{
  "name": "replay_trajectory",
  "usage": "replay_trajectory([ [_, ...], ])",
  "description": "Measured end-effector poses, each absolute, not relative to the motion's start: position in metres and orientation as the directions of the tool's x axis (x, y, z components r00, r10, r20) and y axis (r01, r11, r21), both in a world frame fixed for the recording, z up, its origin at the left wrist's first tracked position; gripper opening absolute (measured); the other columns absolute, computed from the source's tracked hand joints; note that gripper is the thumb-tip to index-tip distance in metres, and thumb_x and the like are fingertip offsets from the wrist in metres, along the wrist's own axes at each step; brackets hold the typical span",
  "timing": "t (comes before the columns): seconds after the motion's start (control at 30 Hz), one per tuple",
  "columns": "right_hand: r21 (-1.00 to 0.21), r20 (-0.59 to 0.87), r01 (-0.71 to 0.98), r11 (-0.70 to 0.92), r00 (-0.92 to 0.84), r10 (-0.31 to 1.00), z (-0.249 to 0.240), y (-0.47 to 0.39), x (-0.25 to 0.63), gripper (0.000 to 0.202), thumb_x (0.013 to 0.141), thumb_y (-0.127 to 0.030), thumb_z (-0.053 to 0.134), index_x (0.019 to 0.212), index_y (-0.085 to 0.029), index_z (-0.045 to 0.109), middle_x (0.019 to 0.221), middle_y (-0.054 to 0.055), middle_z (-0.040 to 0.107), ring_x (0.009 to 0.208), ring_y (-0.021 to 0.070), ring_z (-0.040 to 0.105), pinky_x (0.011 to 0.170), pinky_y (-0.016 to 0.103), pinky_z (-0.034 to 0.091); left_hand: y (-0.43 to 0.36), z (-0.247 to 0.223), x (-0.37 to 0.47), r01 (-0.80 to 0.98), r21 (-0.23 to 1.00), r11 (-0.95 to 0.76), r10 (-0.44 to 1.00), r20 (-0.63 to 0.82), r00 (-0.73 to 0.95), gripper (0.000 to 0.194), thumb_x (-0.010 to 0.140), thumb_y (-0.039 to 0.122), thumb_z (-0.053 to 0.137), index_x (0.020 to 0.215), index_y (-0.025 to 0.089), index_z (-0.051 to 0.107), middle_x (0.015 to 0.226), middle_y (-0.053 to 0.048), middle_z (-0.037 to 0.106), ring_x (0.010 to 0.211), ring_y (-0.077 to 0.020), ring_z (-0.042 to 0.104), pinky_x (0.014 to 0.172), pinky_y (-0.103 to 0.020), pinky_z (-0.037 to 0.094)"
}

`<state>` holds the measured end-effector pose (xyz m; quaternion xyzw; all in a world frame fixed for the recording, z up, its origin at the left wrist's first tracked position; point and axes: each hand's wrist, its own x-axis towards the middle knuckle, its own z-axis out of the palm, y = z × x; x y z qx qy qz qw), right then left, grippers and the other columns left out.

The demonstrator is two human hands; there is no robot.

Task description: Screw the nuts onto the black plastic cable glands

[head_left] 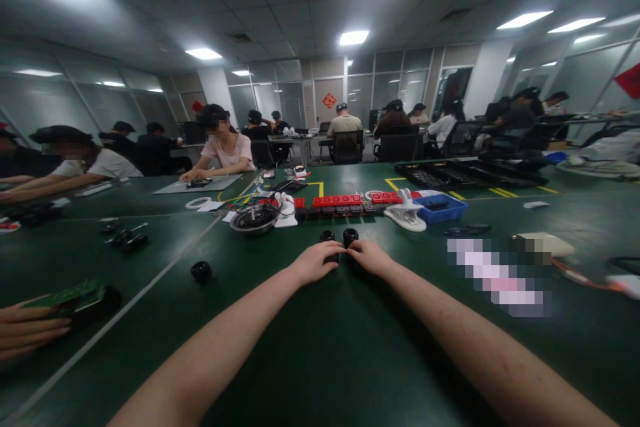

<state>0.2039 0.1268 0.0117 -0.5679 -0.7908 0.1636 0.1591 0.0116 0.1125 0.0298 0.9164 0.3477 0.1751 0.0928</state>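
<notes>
My left hand (316, 263) reaches forward over the green table, with its fingers and thumb around a small dark piece that they mostly hide. Just behind those fingers stands a black round part (327, 236) with a hollow top. My right hand (369, 257) is beside it, fingers curled against a second black round part (351, 236). The fingertips of both hands nearly meet. Another black round part (201, 271) lies apart on the table, left of my left forearm.
Ahead are red blocks (337, 201), a metal bowl (254, 217), a white stand (406, 212) and a blue tray (443, 209). At left, another person's hand (33, 332) holds a green circuit board (70, 295). A beige device (544, 245) with wires lies right. Other people sit beyond.
</notes>
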Motion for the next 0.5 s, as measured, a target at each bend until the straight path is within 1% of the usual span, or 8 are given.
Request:
replay_trajectory([
  [0.1,-0.434,0.093,0.853,0.292,-0.280,0.956,0.006,0.123,0.204,0.025,0.085,-0.031,0.045,0.104,-0.016,0.051,0.105,0.006,0.053,0.088,0.0161,0.054,0.076,0.036,0.046,0.111,0.029,0.011,0.610,0.270,-0.745,0.667,0.269,0.695,0.039,0.078,0.023,0.052,0.116,0.027,0.046,0.125,0.000,0.045,0.113,-0.0166,0.041,0.097,-0.031,0.033],
  [0.23,-0.441,0.137,0.849,0.290,-0.256,0.957,-0.004,0.112,0.205,0.025,0.084,-0.031,0.045,0.104,-0.016,0.051,0.105,0.006,0.053,0.089,0.0163,0.054,0.076,0.036,0.045,0.108,0.033,0.010,0.604,0.231,-0.763,0.646,0.295,0.704,0.037,0.077,0.024,0.054,0.114,0.026,0.049,0.121,-0.001,0.048,0.115,-0.0178,0.038,0.099,-0.033,0.029],
  [0.3,-0.454,0.149,0.845,0.284,-0.242,0.959,-0.007,0.109,0.206,0.025,0.084,-0.031,0.045,0.104,-0.016,0.051,0.104,0.006,0.053,0.088,0.0162,0.054,0.075,0.036,0.046,0.107,0.034,0.010,0.606,0.190,-0.772,0.633,0.313,0.708,0.038,0.076,0.025,0.055,0.113,0.026,0.050,0.121,-0.002,0.048,0.115,-0.0193,0.036,0.099,-0.036,0.029],
  [0.43,-0.491,0.172,0.829,0.268,-0.209,0.963,-0.007,0.109,0.207,0.026,0.084,-0.030,0.045,0.104,-0.016,0.051,0.104,0.006,0.053,0.087,0.0160,0.054,0.074,0.036,0.046,0.102,0.035,0.011,0.635,0.076,-0.769,0.611,0.379,0.695,0.049,0.073,0.032,0.058,0.119,0.026,0.044,0.128,-0.004,0.041,0.116,-0.0234,0.033,0.096,-0.042,0.030],
  [0.5,-0.511,0.188,0.820,0.259,-0.188,0.964,-0.007,0.109,0.207,0.025,0.084,-0.030,0.045,0.105,-0.016,0.051,0.104,0.006,0.053,0.086,0.0158,0.054,0.074,0.035,0.046,0.099,0.037,0.012,0.650,0.055,-0.758,0.609,0.417,0.675,0.053,0.073,0.036,0.058,0.122,0.026,0.041,0.129,-0.005,0.038,0.117,-0.0241,0.032,0.096,-0.043,0.029],
])
